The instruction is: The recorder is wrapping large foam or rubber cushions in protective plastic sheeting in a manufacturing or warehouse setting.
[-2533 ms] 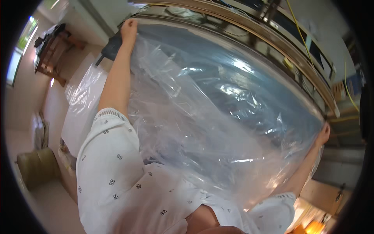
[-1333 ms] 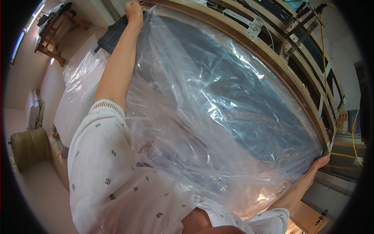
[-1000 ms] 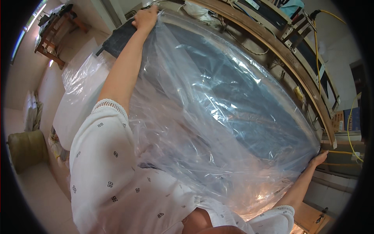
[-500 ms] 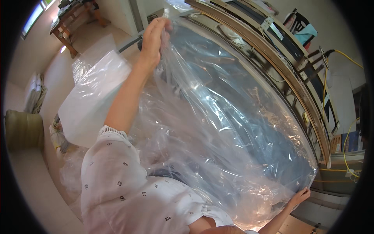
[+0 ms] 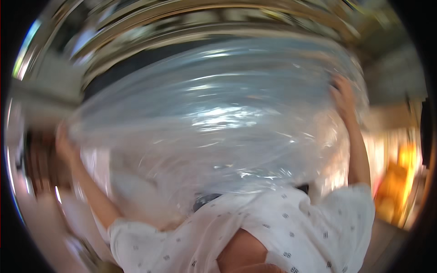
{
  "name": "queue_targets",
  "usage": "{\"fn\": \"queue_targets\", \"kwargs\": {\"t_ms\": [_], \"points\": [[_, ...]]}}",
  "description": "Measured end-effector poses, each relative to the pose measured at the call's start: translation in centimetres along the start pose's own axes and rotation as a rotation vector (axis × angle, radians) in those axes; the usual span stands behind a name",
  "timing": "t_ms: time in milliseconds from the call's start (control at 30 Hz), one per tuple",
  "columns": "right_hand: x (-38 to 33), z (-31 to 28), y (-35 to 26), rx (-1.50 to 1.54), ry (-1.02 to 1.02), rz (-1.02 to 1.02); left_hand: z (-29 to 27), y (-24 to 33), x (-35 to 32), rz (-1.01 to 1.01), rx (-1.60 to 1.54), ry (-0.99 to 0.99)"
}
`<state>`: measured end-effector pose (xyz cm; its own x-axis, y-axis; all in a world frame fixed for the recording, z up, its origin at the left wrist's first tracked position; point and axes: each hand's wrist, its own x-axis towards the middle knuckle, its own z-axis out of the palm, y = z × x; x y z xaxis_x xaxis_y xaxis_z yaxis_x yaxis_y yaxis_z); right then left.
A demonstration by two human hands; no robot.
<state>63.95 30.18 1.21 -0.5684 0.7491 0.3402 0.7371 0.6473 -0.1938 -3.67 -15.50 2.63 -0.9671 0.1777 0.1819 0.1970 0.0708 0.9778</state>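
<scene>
A large clear plastic sheet [image 5: 218,123] is stretched wide in front of me and fills the middle of the blurred head view. My left hand [image 5: 63,143] grips its left edge at the far left. My right hand [image 5: 342,93] grips its upper right edge, arm raised. Both arms wear white patterned short sleeves [image 5: 255,227]. A dark flat surface [image 5: 136,59] shows dimly behind the top of the sheet.
Motion blur smears everything else. A pale wooden frame [image 5: 205,18] curves across the top. Orange and yellow shapes [image 5: 400,177] sit at the right. More pale plastic [image 5: 127,191] lies low on the left.
The view has swung sharply and blurred. My arms have spread level, the left hand dropping to the far left and the right hand rising to the upper right, the sheet still held between them.
</scene>
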Motion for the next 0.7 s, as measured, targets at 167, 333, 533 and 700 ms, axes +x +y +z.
{"fn": "queue_targets", "kwargs": {"t_ms": [167, 333, 533, 700], "points": [[-4.9, -1.8, -5.6, 0.172, -0.084, -0.316, -12.9, -3.0, 11.3, -0.012, 0.429, 0.492], [-12.0, -6.2, -0.5, 0.022, 0.227, -0.089, 4.0, 1.3, 7.6, 0.179, 1.797, 0.296], [-14.6, -7.5, 6.8, -0.378, 0.351, 0.237, 25.9, 4.7, -5.5, 0.595, 0.625, -0.926], [-11.7, -5.2, 10.2, -0.294, 0.432, 0.120, 36.2, 11.3, -22.1, 0.847, 0.657, -1.117]]}}
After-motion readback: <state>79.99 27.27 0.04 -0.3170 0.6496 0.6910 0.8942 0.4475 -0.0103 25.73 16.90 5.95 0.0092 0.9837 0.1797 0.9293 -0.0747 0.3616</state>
